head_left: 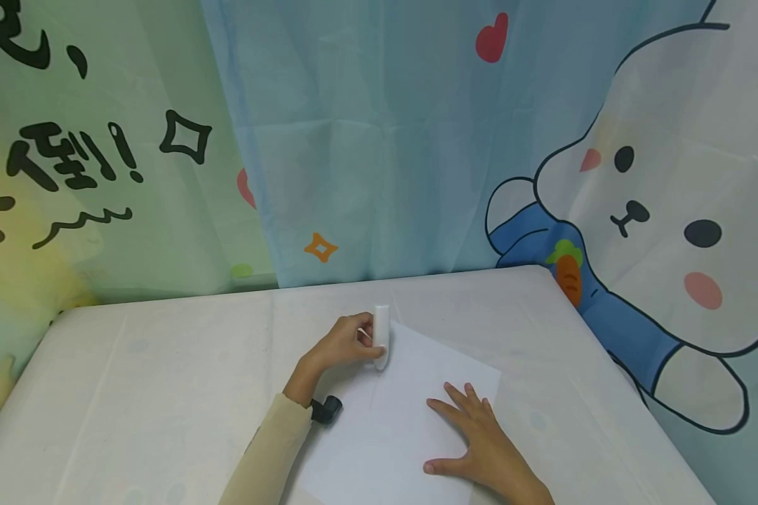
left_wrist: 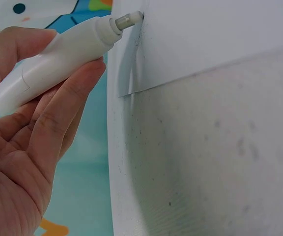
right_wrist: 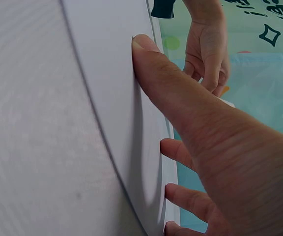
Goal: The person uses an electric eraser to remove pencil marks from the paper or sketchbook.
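Observation:
My left hand [head_left: 351,342] grips a thick white electric eraser [head_left: 382,335], thumb on one side and fingers on the other. In the left wrist view the eraser [left_wrist: 58,61] shows a narrow silver collar and a pale tip [left_wrist: 137,16], which meets the sheet close to its edge. Under both hands lies a sheet of white paper [head_left: 404,407], turned at an angle on the table. My right hand [head_left: 480,445] rests on the paper's right part with its fingers spread. In the right wrist view its thumb [right_wrist: 154,59] presses the sheet.
A white cloth [head_left: 164,393] covers the table, its far edge running along a printed curtain [head_left: 366,154]. A large cartoon rabbit [head_left: 663,182] is printed on the curtain at right. The left wrist wears a black camera mount [head_left: 326,409].

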The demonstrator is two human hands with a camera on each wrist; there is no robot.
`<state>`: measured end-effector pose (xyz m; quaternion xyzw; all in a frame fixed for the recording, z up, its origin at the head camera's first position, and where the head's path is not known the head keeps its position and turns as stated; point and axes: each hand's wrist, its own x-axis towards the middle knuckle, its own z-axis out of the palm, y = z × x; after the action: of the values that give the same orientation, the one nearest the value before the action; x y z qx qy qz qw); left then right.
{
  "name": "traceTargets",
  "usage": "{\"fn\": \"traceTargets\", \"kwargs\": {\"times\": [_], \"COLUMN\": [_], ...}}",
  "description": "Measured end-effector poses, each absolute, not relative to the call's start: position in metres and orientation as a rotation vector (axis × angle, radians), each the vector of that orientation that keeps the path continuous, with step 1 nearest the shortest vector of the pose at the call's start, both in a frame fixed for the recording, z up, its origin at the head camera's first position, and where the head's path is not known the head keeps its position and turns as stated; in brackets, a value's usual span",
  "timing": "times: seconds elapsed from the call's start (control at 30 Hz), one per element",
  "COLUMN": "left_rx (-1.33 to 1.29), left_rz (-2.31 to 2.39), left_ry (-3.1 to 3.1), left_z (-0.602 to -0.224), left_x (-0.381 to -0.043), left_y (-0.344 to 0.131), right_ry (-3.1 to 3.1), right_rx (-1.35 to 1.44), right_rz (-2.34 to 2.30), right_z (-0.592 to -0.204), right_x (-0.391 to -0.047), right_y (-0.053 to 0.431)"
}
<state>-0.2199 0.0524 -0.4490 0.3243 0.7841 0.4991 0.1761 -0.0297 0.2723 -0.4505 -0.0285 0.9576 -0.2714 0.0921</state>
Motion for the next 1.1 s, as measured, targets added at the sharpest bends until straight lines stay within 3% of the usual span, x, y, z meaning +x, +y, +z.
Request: {"fn": "traceTargets", "kwargs": {"times": [1.1], "left_rx": [0.886], "left_rz": [1.604], "left_ry": [2.229], "left_z": [-0.4517], "left_x": [-0.2198], "left_y": [0.0525], "right_ry": [2.849], "right_rx": [-0.072], "right_rz": [-0.802], "right_z": [-0.4483], "right_x": [-0.0288], "right_y": [0.2715]}}
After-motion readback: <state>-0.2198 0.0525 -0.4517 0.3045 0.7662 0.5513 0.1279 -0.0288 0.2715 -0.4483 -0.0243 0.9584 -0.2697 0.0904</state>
